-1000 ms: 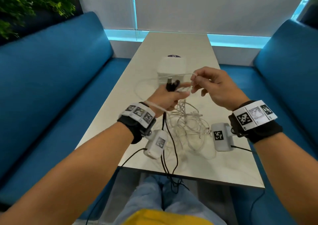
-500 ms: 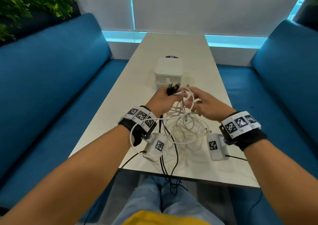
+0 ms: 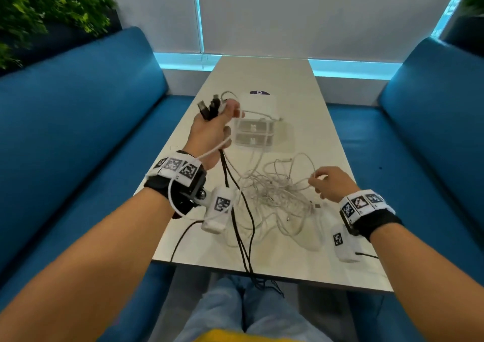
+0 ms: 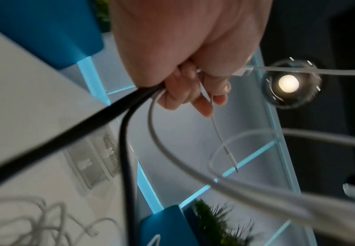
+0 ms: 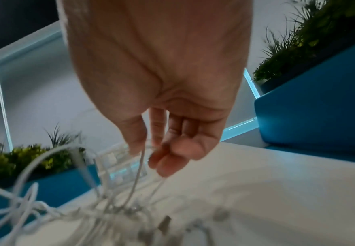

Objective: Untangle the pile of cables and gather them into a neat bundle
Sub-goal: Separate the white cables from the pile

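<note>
My left hand (image 3: 213,129) raised over the table (image 3: 264,74), fingers curled round a gathered bunch of black cables (image 3: 237,197) and white leads, plugs sticking up, my right hand (image 3: 330,183) low, pinching one thin white strand (image 5: 139,164) from the tangled pile (image 3: 272,197) on the tabletop, small drawer box (image 3: 255,129) just behind

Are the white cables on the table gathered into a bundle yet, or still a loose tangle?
Still a loose tangle: the white cables lie spread in crossed loops on the table, with only some ends gripped in the left hand.
</note>
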`<state>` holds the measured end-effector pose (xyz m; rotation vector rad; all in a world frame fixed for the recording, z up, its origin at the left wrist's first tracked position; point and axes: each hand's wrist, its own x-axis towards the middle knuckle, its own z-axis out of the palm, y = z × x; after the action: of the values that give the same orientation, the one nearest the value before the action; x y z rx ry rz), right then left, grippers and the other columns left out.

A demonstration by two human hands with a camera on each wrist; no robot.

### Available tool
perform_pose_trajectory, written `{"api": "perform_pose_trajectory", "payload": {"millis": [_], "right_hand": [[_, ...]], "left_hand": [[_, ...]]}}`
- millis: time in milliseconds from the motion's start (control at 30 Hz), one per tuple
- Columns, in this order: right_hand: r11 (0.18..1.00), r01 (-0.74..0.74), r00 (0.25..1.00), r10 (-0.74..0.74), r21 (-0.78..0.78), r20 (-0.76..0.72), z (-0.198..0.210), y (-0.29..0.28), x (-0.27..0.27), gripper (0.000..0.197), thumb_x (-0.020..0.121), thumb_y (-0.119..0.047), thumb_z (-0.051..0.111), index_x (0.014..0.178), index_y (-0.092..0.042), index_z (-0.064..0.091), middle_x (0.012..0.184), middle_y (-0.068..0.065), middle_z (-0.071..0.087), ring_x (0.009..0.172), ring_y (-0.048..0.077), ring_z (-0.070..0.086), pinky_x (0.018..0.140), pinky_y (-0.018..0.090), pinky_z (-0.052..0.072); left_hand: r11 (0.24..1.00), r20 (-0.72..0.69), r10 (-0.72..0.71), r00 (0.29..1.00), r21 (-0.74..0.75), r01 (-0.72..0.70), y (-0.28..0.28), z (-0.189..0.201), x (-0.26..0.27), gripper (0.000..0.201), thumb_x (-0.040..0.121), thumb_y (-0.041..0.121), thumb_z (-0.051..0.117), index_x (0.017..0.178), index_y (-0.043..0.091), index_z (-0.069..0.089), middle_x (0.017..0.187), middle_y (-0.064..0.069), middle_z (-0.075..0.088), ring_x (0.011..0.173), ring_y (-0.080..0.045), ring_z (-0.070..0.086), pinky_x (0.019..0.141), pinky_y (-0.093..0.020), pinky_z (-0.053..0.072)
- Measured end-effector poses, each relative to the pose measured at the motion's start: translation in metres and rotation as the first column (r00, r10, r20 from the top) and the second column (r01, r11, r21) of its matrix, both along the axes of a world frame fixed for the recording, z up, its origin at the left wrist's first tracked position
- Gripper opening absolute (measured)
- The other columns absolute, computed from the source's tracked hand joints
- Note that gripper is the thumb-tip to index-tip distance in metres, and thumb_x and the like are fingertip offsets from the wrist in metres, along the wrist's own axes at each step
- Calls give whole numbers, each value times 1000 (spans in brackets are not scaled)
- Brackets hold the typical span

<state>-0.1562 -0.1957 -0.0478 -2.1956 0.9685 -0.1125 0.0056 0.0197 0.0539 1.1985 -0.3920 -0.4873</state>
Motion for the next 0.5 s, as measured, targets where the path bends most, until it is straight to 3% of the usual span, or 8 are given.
{"api": "perform_pose_trajectory", "payload": {"millis": [67, 133, 167, 267, 333, 433, 500], "right_hand": [[998, 27, 998, -30, 52, 47, 1, 2, 3, 40, 89, -34, 64, 125, -18, 54, 105, 14, 68, 71, 18, 66, 61, 27, 47], [1000, 7, 990, -10, 24, 137, 16, 7, 9, 51, 91, -34, 62, 137, -18, 46, 112, 14, 65, 83, 21, 66, 70, 28, 47], [999, -29, 977, 23, 27, 210, 27, 11, 13, 47, 92, -30, 60, 137, -19, 48, 111, 12, 63, 83, 21, 66, 70, 27, 48], [963, -217, 910, 140, 160, 390, 65, 32, 13, 39, 94, -6, 48, 126, -26, 57, 113, 6, 61, 74, 16, 62, 59, 24, 47], [932, -289, 881, 168, 220, 443, 87, 43, 8, 47, 90, 2, 40, 117, -29, 63, 115, 3, 62, 80, 17, 62, 63, 27, 47], [876, -366, 860, 189, 315, 475, 103, 51, -10, 36, 93, -6, 43, 105, -28, 69, 107, 8, 70, 82, 21, 64, 63, 29, 45], [865, -406, 857, 249, 294, 451, 106, 53, -26, 21, 96, -20, 54, 108, -29, 69, 99, 10, 72, 78, 20, 63, 62, 28, 44]], "left_hand": [[990, 156, -61, 986, 138, 40, -1, 2, -4, 18, 97, 23, 56, 84, 17, 66, 64, 9, 65, 36, -3, 26, 37, -18, 23], [964, 281, -129, 951, 259, 55, -4, 3, -15, 18, 98, 16, 52, 86, 12, 64, 51, 13, 57, 33, 0, 31, 40, -17, 24], [957, 312, -159, 937, 281, 69, -7, 3, -22, 16, 98, 13, 52, 89, 7, 64, 57, 12, 59, 33, 2, 38, 42, -15, 27], [946, 360, -228, 904, 300, 120, -17, -1, -39, 17, 94, 0, 54, 101, -12, 64, 79, -10, 61, 43, 7, 51, 49, -6, 38], [925, 400, -286, 871, 351, 143, -23, -7, -45, 18, 91, -3, 58, 103, -13, 66, 81, -8, 64, 58, 6, 59, 63, -6, 43], [896, 417, -355, 837, 408, 177, -31, -16, -54, 9, 83, -1, 68, 91, -2, 73, 85, -6, 70, 83, -8, 65, 85, -20, 48], [892, 418, -373, 828, 407, 197, -35, -20, -63, 7, 80, 1, 72, 87, 3, 74, 81, -6, 70, 79, -9, 64, 84, -22, 49]]}}
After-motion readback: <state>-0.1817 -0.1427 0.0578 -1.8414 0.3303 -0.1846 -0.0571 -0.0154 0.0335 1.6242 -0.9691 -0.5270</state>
